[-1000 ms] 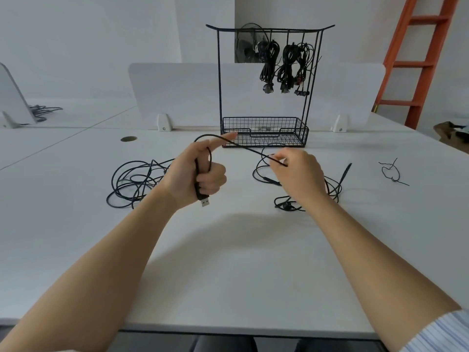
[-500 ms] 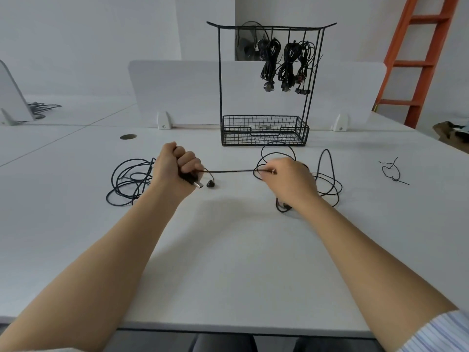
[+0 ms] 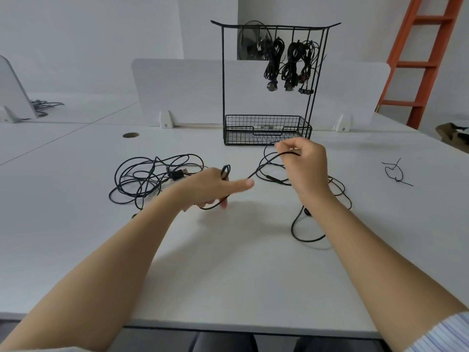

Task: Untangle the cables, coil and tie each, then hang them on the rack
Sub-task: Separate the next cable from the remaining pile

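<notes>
A thin black cable (image 3: 264,164) runs between my two hands above the white table (image 3: 228,262). My left hand (image 3: 215,185) holds small loops of it in the palm, with the thumb stretched to the right. My right hand (image 3: 303,165) pinches the same cable higher up, near the rack's basket. The rest of this cable lies loose on the table under and to the right of my right hand (image 3: 308,232). A second tangled black cable (image 3: 152,181) with a USB plug lies to the left. The black wire rack (image 3: 272,80) stands at the back with three coiled cables (image 3: 289,64) hanging from it.
A short black tie (image 3: 394,172) lies on the table at the right. A white divider panel (image 3: 182,90) stands behind the rack. An orange ladder (image 3: 426,59) leans at the far right. A round cable hole (image 3: 130,135) sits at the back left.
My left hand has turned palm down and moved right with a new loop of cable. My right hand has risen and moved back toward the basket, drawing the cable up.
</notes>
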The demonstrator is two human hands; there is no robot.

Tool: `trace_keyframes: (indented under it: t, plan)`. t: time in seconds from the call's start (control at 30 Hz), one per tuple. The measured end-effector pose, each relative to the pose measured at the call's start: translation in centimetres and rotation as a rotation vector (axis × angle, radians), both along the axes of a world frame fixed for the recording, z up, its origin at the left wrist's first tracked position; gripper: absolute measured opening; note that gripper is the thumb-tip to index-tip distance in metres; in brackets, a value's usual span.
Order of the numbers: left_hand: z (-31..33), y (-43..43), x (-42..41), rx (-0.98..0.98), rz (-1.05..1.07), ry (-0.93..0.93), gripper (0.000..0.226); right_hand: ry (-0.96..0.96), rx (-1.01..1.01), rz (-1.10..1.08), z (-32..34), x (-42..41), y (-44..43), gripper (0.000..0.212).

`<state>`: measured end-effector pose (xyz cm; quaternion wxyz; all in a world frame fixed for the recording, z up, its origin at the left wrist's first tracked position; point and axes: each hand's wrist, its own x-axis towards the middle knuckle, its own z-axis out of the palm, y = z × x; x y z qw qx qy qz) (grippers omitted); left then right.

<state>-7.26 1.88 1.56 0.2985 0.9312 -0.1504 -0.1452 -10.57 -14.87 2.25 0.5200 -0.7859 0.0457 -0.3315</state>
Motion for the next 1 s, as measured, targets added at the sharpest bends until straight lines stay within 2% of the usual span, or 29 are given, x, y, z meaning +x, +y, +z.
trace_keyframes:
  t: [0.1,0.17,0.23,0.33,0.4,0.47,0.53,0.7,0.83,0.9,1.0]
  plan:
    - [-0.1,-0.5,-0.8,0.210,-0.060,-0.014,0.060,0.017,-0.138,-0.034,-0.1,-0.2,0.3,0.012]
    - [-0.3,-0.6,-0.8,0.211,-0.096,0.034,0.059,0.062,-0.216,-0.081,-0.2,0.0,0.1,0.011]
    - [-0.2,-0.4,-0.7,0.060,-0.147,0.110,0.056,0.132,-0.302,-0.142,-0.5,0.3,-0.5,0.013]
    - [0.0,-0.1,-0.4,-0.292,-0.246,0.146,0.054,0.208,-0.335,-0.193,-0.8,0.6,-1.5,0.015]
    - [0.0,-0.1,-0.1,-0.547,-0.237,0.117,0.056,0.215,-0.319,-0.189,-0.9,0.8,-1.9,0.017]
    - [-0.1,0.1,0.3,-0.722,-0.180,0.087,0.057,0.225,-0.349,-0.164,-1.1,1.0,-1.9,0.021]
    - [-0.2,0.5,0.6,-0.788,-0.166,0.115,0.054,0.234,-0.386,-0.139,-1.3,1.1,-1.8,0.034]
    - [-0.2,1.0,0.7,-0.886,-0.258,0.259,0.047,0.294,-0.373,-0.112,-1.3,1.3,-2.2,0.040]
    - [0.3,0.6,0.5,-1.216,-0.293,0.380,0.048,0.335,-0.507,-0.074,-1.2,1.0,-1.7,0.038]
    - [0.3,0.5,0.8,-1.374,-0.226,0.357,0.049,0.340,-0.643,-0.028,-1.4,0.7,-1.0,0.037]
    - [0.0,0.5,1.5,-1.452,0.031,0.261,0.060,0.285,-0.901,0.019,-1.7,0.0,0.6,0.037]
